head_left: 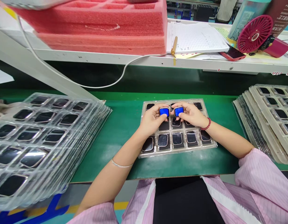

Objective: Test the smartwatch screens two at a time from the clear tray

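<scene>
My left hand (pixel 155 117) is closed round a smartwatch with a lit blue screen (pixel 163 111), thumb on its lower edge. In my right hand (pixel 189 114) is a second smartwatch, also lit blue (pixel 178 110), gripped with the thumb near its bottom corner. Both watches are held side by side, a little apart, without straps. Under my hands lies a clear plastic tray (pixel 178 153) with rows of pockets. Dark-screened watches, such as this watch (pixel 177 138), sit in them. My hands hide part of the upper rows.
Tall stacks of similar trays stand at left (pixel 88 146) and right (pixel 262 130) on the green tabletop (pixel 120 124). On the shelf above are red foam (pixel 99 42), papers (pixel 197 39), a pen (pixel 174 46), a phone (pixel 233 53) and a pink fan (pixel 255 34). A white cable (pixel 106 86) droops below the shelf.
</scene>
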### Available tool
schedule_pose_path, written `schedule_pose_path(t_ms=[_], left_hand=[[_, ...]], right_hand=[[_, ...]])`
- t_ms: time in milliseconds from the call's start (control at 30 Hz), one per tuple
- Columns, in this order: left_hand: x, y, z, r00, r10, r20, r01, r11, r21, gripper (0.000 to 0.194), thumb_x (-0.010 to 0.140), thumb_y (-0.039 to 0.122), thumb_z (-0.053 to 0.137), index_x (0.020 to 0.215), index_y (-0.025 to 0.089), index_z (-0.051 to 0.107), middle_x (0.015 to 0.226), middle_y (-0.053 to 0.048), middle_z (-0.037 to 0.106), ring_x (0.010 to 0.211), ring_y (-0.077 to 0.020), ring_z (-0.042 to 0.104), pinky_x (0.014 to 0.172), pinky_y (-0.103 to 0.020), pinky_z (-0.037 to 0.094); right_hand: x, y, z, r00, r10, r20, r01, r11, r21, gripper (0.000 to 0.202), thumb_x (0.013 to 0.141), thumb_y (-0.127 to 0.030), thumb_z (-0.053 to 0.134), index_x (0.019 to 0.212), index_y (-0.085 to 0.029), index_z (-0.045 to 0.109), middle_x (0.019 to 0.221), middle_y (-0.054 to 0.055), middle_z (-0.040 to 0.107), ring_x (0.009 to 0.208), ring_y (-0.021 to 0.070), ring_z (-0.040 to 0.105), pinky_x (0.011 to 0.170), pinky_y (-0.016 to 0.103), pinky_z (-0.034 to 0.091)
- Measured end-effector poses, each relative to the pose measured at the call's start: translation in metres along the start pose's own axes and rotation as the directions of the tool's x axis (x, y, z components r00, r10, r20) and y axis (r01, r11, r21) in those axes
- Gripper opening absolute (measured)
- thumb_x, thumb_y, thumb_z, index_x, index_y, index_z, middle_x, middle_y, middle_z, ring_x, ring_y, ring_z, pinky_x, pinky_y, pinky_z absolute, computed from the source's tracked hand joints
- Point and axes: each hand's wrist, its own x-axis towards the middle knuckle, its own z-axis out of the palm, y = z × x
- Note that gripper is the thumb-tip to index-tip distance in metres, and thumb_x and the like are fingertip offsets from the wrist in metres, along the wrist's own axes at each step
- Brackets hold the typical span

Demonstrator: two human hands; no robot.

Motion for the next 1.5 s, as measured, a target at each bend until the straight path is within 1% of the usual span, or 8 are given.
schedule_pose_path(t_ms=[200,367,700,833,967,1200,1367,1500], left_hand=[[0.0001,0.0008,-0.0004,1.000,0.010,-0.010,-0.010,1.000,-0.019,0.035,0.073,0.023,0.073,0.106,0.015,0.064,0.096,-0.006,0.072,0.066,-0.0131,0.065,0.072,-0.031,0.056],[0.0005,0.0004,-0.0013,0.999,0.041,-0.008,-0.041,0.999,-0.017,0.032,0.076,0.033,0.075,0.101,0.015,0.066,0.092,-0.006,0.073,0.061,-0.0129,0.063,0.065,-0.030,0.055],[0.0014,0.0048,-0.0012,0.999,0.001,-0.034,0.000,1.000,0.010,0.044,0.081,0.056,0.067,0.095,0.014,0.072,0.083,-0.008,0.074,0.056,-0.0151,0.066,0.045,-0.023,0.041],[0.0022,0.0040,-0.0011,0.999,-0.039,-0.016,0.039,0.999,-0.021,0.042,0.081,0.051,0.067,0.102,0.014,0.071,0.084,-0.008,0.074,0.058,-0.0156,0.067,0.046,-0.022,0.043],[0.0034,0.0012,-0.0014,0.999,-0.023,0.024,0.024,0.998,-0.051,0.042,0.080,0.041,0.069,0.113,0.016,0.070,0.096,-0.010,0.075,0.064,-0.0167,0.069,0.047,-0.023,0.045],[0.0039,-0.0017,-0.0008,0.997,-0.010,0.076,0.014,0.999,-0.051,0.049,0.076,0.026,0.068,0.124,0.015,0.063,0.092,-0.007,0.072,0.076,-0.0200,0.071,0.054,-0.024,0.050],[0.0047,-0.0041,-0.0008,0.997,0.044,0.062,-0.041,0.998,-0.048,0.049,0.073,0.022,0.069,0.120,0.015,0.064,0.092,-0.006,0.072,0.077,-0.0191,0.069,0.075,-0.034,0.056],[0.0047,-0.0027,-0.0006,0.995,0.086,0.042,-0.084,0.996,-0.039,0.040,0.070,0.023,0.072,0.109,0.017,0.067,0.086,-0.004,0.070,0.081,-0.0207,0.068,0.077,-0.035,0.056]], right_hand=[[0.0000,0.0012,0.0000,1.000,-0.006,0.003,0.006,1.000,0.020,0.037,0.086,-0.016,0.058,0.122,-0.015,0.059,0.114,0.010,0.070,0.079,0.0132,0.072,0.064,0.021,0.059],[0.0007,0.0013,-0.0013,1.000,0.014,0.005,-0.014,0.998,0.059,0.034,0.088,-0.024,0.062,0.121,-0.016,0.061,0.114,0.010,0.071,0.079,0.0145,0.073,0.061,0.021,0.060],[0.0010,-0.0011,-0.0022,0.997,0.060,-0.045,-0.054,0.991,0.123,0.035,0.086,-0.046,0.069,0.102,-0.015,0.068,0.088,0.007,0.075,0.061,0.0104,0.068,0.053,0.019,0.056],[0.0006,-0.0029,-0.0001,0.996,0.057,-0.073,-0.050,0.994,0.099,0.035,0.080,-0.044,0.075,0.097,-0.015,0.068,0.079,0.005,0.073,0.061,0.0107,0.065,0.054,0.021,0.056],[0.0003,-0.0014,-0.0006,0.994,0.063,-0.093,-0.059,0.997,0.047,0.033,0.079,-0.041,0.076,0.097,-0.015,0.067,0.077,0.004,0.073,0.057,0.0101,0.062,0.053,0.022,0.055],[0.0003,0.0035,-0.0026,0.996,0.046,-0.073,-0.044,0.998,0.038,0.038,0.079,-0.035,0.076,0.110,-0.017,0.061,0.095,0.006,0.072,0.059,0.0091,0.061,0.048,0.019,0.050],[0.0013,0.0053,-0.0028,0.998,0.039,-0.054,-0.036,0.998,0.052,0.043,0.079,-0.032,0.076,0.114,-0.018,0.056,0.097,0.006,0.070,0.063,0.0106,0.062,0.052,0.021,0.053],[0.0015,0.0050,-0.0028,0.998,0.046,-0.041,-0.044,0.998,0.045,0.043,0.079,-0.029,0.075,0.115,-0.019,0.056,0.097,0.006,0.071,0.063,0.0104,0.061,0.053,0.022,0.053]])
